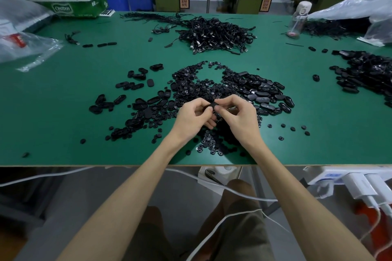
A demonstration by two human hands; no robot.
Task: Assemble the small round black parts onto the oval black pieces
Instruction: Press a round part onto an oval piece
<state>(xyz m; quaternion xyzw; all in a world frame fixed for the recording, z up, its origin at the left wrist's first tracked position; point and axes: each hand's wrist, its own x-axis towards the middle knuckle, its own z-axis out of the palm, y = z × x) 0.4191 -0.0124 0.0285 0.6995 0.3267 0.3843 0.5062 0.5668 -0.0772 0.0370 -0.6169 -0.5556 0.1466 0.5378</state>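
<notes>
My left hand (196, 115) and my right hand (237, 115) meet above the middle of the green table (63, 95). Between their fingertips sits a black oval piece (213, 105), pinched by both hands; most of it is hidden by the fingers. A wide heap of small round black parts (197, 87) lies just beyond and under the hands. Oval black pieces (263, 91) are piled to the right of that heap. More ovals (135, 105) lie scattered to the left.
A tangle of black cables (214, 35) lies farther back. Another pile of black ovals (369, 72) reaches the right edge. Plastic bags (27, 46) and a carton (70, 4) sit at the back left, a clear bottle (297, 21) at the back right.
</notes>
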